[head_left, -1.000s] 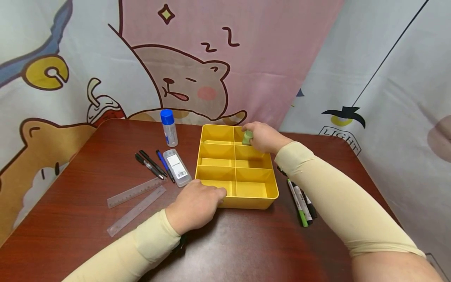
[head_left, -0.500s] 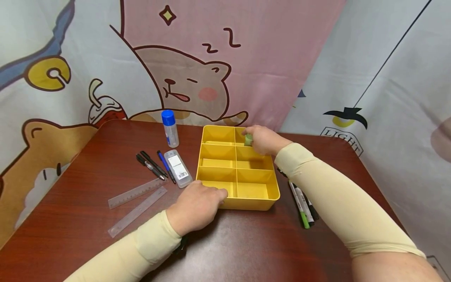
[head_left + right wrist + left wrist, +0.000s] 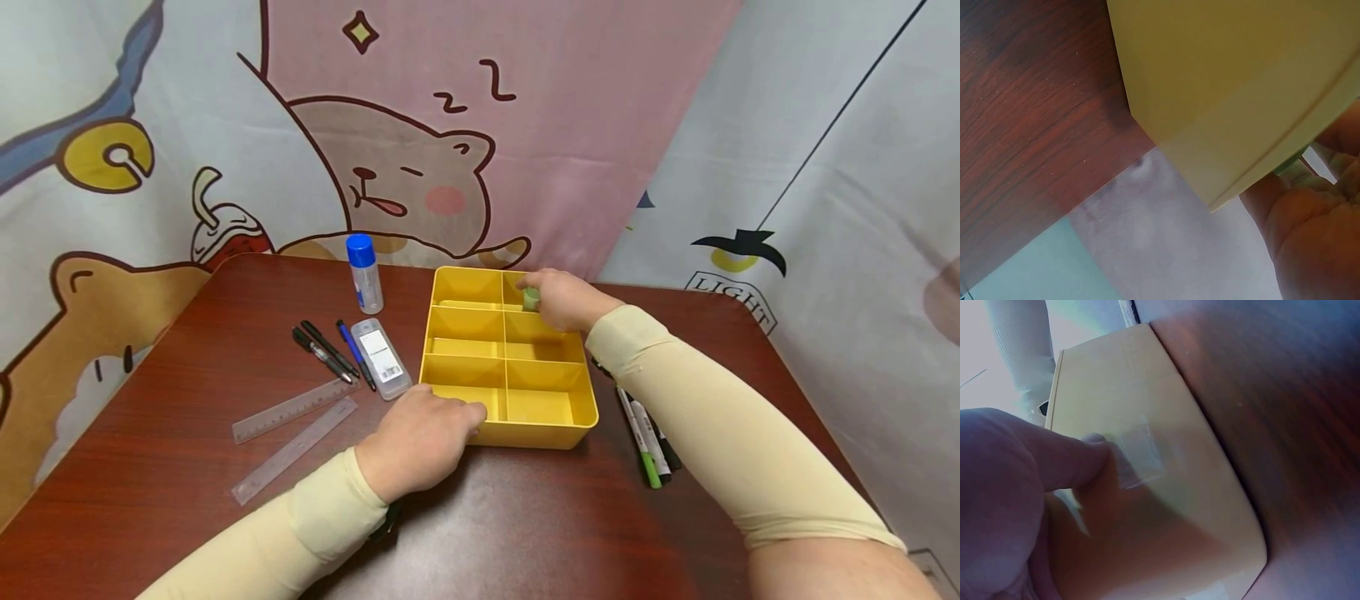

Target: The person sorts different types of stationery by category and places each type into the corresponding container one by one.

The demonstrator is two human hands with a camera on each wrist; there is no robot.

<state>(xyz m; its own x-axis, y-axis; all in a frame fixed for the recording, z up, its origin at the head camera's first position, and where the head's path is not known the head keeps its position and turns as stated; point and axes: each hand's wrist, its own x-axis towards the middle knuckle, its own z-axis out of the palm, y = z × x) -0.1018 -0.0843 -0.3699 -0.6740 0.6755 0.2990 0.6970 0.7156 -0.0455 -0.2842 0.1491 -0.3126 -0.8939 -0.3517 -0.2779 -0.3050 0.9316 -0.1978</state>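
Observation:
A yellow organizer box (image 3: 536,435) with several compartments stands on the table. My left hand (image 3: 420,437) grips its near wall towards the left corner; the left wrist view shows the thumb pressed flat against the outer side, the other fingers mostly hidden. At the far right compartment, my right hand (image 3: 566,298) pinches a small pale green object (image 3: 531,300) down inside the walls. Most of that object is covered by the fingers, and I cannot tell its kind. In the right wrist view a sliver of green shows between the box rim and the palm.
Left of the box are a blue-capped glue bottle (image 3: 364,275), a clear plastic case (image 3: 381,358), a blue pen (image 3: 356,354), black pens (image 3: 326,354) and two clear rulers (image 3: 294,450). Several markers (image 3: 647,442) lie to the right, partly under my right forearm. A printed curtain hangs behind.
My right hand has sunk slightly with the green object, which sits lower in the far right compartment. My left hand keeps its hold on the box. The whole view has shifted a little.

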